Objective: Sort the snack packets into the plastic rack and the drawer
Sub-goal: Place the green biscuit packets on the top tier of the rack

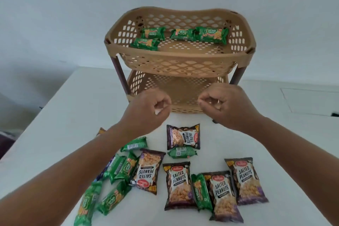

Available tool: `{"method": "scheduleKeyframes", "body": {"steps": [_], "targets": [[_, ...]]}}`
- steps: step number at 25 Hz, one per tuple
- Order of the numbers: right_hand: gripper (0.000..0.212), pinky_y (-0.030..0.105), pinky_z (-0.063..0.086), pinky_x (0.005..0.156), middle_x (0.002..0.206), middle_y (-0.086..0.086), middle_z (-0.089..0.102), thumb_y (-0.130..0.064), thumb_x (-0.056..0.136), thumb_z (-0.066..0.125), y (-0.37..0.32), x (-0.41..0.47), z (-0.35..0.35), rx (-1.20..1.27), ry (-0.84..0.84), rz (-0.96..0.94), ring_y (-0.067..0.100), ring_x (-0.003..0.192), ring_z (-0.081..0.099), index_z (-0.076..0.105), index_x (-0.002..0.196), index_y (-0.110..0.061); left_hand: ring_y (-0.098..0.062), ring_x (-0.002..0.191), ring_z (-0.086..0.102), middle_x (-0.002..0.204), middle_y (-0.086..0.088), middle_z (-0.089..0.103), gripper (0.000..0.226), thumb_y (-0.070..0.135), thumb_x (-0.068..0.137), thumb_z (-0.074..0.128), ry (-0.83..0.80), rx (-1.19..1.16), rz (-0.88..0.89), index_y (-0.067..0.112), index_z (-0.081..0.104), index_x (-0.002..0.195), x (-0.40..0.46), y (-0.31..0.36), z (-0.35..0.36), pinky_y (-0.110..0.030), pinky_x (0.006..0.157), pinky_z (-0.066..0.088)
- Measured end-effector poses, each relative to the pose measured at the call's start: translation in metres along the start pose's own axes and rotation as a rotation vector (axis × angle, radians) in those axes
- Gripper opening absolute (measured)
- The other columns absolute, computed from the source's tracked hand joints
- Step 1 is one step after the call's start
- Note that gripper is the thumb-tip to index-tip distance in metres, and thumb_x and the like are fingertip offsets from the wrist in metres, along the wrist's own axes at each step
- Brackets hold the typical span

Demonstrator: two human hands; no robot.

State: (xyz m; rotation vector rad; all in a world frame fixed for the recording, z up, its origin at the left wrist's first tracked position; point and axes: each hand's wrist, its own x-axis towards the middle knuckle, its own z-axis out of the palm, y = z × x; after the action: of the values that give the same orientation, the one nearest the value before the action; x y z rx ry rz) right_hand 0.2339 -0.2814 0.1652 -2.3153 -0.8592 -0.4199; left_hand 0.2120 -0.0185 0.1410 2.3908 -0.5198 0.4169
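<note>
Green biscuit packet point(182, 153) lies crosswise just below my curled, empty hands, right hand point(222, 105) nearer than left hand point(149, 108).

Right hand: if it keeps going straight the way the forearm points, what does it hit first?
Likely the front rim of the rack's lower tier. The right hand, curled and empty, sits just before it. Depth is unclear.

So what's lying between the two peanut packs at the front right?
In the head view, a green biscuit packet lies between the middle peanut pack and the pack to its right, touching or overlapping both.
</note>
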Motion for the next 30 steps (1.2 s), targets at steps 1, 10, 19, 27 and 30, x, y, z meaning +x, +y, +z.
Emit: {"method": "scheduleKeyframes", "body": {"steps": [1,10,19,27,30], "targets": [[0.01,0.03,0.049,0.061,0.077,-0.013,0.065,-0.03,0.092,0.066,0.005,-0.022,0.01,0.006,-0.077,0.094,0.006,0.068,0.058,0.073,0.088,-0.024,-0.006,0.076,0.056,0.082,0.012,0.063,0.007,0.022,0.089,0.072,-0.094,-0.014,-0.079,0.024,0.07,0.096,-0.02,-0.002,0.019,-0.028,0.07,0.051],[0.056,0.035,0.053,0.086,0.119,-0.012,0.065,-0.065,0.085,0.059,-0.014,-0.164,0.083,-0.148,-0.77,0.501,0.011,0.106,0.062,0.057,0.131,-0.033,-0.019,0.141,0.045,0.155,0.002,0.048,0.05,0.032,0.101,0.057,-0.552,0.093,-0.318,0.024,0.049,0.15,-0.09,-0.017,0.13,-0.036,0.116,0.037],[0.076,0.037,0.048,0.062,0.115,0.007,0.064,-0.051,0.087,0.065,-0.05,-0.192,0.122,-0.399,-0.666,0.485,0.031,0.098,0.068,0.033,0.143,-0.011,-0.023,0.131,0.047,0.146,-0.002,0.048,0.066,0.049,0.091,0.066,-0.595,0.282,-0.291,0.021,0.049,0.149,-0.093,-0.025,0.151,-0.039,0.11,0.04],[0.075,0.034,0.046,0.06,0.097,-0.006,0.054,-0.047,0.07,0.064,-0.048,-0.181,0.101,-0.236,-0.557,0.714,0.02,0.084,0.06,0.037,0.133,-0.017,0.0,0.077,0.068,0.097,0.015,0.069,0.04,0.035,0.076,0.077,-0.399,-0.169,-0.426,0.043,0.049,0.104,-0.107,0.001,0.102,-0.016,0.061,0.055],[0.068,0.034,0.049,0.07,0.1,-0.01,0.047,-0.048,0.065,0.065,-0.044,-0.163,0.079,-0.054,-0.473,0.8,0.015,0.091,0.054,0.045,0.127,-0.027,-0.005,0.083,0.071,0.106,0.007,0.069,0.048,0.026,0.08,0.084,-0.319,-0.498,-0.598,0.037,0.056,0.116,-0.106,0.008,0.079,-0.023,0.067,0.058]]}}
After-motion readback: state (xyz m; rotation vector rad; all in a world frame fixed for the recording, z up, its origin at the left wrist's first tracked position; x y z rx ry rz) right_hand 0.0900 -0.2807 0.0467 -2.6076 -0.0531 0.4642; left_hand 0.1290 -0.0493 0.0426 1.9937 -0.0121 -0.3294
